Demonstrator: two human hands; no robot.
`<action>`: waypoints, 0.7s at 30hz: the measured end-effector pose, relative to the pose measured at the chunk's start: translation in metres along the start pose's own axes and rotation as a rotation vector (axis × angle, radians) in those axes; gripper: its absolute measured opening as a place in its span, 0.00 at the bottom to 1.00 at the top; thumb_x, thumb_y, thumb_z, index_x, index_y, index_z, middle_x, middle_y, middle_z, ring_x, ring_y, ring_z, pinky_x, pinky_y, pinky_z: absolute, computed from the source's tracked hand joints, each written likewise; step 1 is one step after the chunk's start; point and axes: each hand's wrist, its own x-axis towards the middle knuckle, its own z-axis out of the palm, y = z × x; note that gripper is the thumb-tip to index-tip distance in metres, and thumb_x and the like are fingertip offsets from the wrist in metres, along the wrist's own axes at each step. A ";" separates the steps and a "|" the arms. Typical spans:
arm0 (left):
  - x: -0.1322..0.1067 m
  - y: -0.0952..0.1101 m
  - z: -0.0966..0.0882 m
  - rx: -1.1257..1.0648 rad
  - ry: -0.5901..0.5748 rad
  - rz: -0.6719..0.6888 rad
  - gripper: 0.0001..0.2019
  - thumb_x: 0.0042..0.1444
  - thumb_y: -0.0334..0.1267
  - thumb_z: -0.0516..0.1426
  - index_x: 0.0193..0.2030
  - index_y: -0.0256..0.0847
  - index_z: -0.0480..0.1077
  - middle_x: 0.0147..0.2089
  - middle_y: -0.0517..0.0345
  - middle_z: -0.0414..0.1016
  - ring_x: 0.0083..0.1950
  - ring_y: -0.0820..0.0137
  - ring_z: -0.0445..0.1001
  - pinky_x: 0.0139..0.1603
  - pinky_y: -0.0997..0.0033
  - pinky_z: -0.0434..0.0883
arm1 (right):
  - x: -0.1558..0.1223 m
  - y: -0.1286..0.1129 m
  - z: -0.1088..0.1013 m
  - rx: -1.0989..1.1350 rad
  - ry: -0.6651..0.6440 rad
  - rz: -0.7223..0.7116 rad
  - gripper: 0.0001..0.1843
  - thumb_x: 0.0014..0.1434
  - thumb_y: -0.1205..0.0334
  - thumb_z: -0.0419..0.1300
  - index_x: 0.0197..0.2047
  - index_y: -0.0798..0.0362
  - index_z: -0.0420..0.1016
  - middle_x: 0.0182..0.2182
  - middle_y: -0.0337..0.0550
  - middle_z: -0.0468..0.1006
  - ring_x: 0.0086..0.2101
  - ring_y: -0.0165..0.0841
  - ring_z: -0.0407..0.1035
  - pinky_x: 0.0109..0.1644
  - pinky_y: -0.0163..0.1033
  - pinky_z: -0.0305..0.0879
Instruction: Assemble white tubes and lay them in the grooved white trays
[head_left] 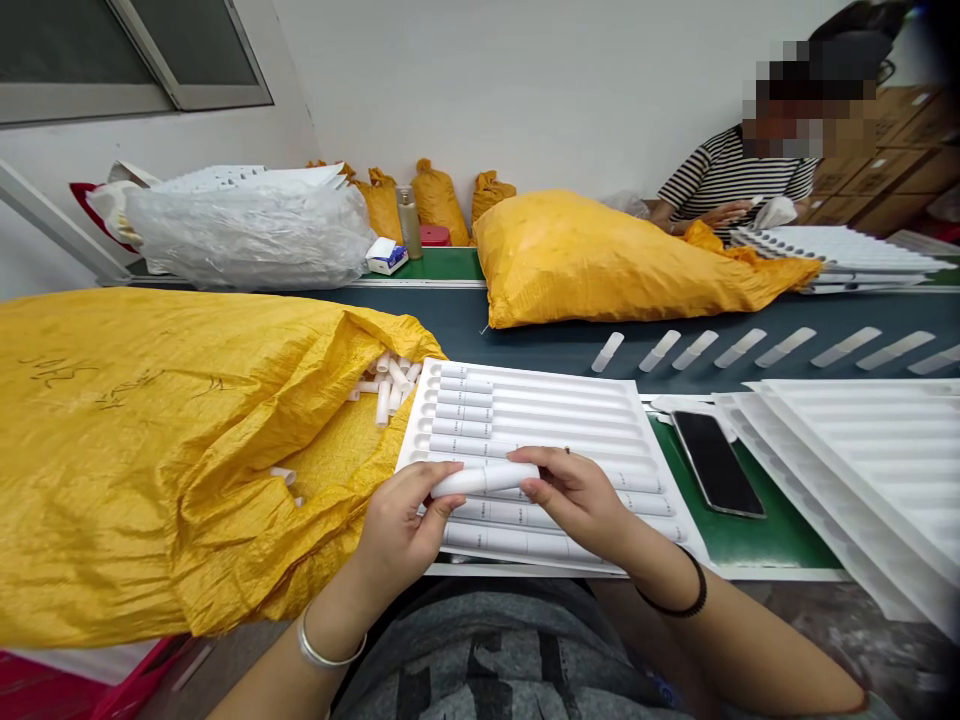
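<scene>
Left hand (409, 510), one: thumb and fingers pinching the left end of a white tube. Right hand (574, 495), one: pinching the same tube's right end.
White tube (491, 479), one: held above the near part of a grooved white tray (577, 405); long axis left to right, roughly along the grooves, right end angled slightly away from the person; seam near mid-length.
Labelled tubes (459, 430), several: lying lengthwise in the tray grooves; print too small to read.
Open yellow sack (97, 440), one: left of the tray, loose tubes at its mouth; dark handwritten marks, illegible.
Phone (718, 465), one: right of the tray, screen dark.
Dark belt (450, 312), one: beyond the tray, bearing a slanted row of tubes.
Blue-and-white box (387, 256), one: farther off; lettering unreadable.
</scene>
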 end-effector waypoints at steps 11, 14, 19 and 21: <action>0.043 -0.110 -0.029 0.436 -0.077 -0.495 0.19 0.60 0.31 0.47 0.57 0.33 0.64 0.58 0.38 0.68 0.62 0.55 0.64 0.63 0.51 0.61 | 0.123 0.128 -0.048 -0.626 0.067 0.496 0.17 0.61 0.63 0.54 0.51 0.62 0.70 0.43 0.58 0.76 0.43 0.42 0.70 0.45 0.41 0.63; 0.060 -0.142 -0.032 0.441 -0.073 -0.568 0.20 0.58 0.28 0.47 0.56 0.31 0.64 0.57 0.38 0.69 0.58 0.57 0.68 0.61 0.55 0.63 | 0.143 0.160 -0.065 -0.624 0.022 0.709 0.16 0.58 0.61 0.59 0.46 0.64 0.74 0.38 0.57 0.78 0.38 0.40 0.73 0.39 0.37 0.63; 0.072 -0.170 -0.030 0.423 -0.124 -0.720 0.32 0.56 0.38 0.55 0.65 0.29 0.49 0.53 0.38 0.73 0.48 0.59 0.76 0.50 0.62 0.70 | 0.143 0.163 -0.082 -0.614 -0.087 0.857 0.19 0.54 0.54 0.64 0.40 0.65 0.78 0.34 0.58 0.79 0.35 0.41 0.74 0.37 0.38 0.64; 0.073 -0.174 -0.035 0.423 -0.189 -0.773 0.33 0.52 0.37 0.58 0.63 0.28 0.53 0.45 0.40 0.77 0.45 0.56 0.77 0.46 0.61 0.72 | 0.128 0.147 -0.083 -0.606 -0.123 0.844 0.20 0.59 0.53 0.59 0.37 0.65 0.79 0.32 0.59 0.79 0.34 0.43 0.74 0.37 0.40 0.64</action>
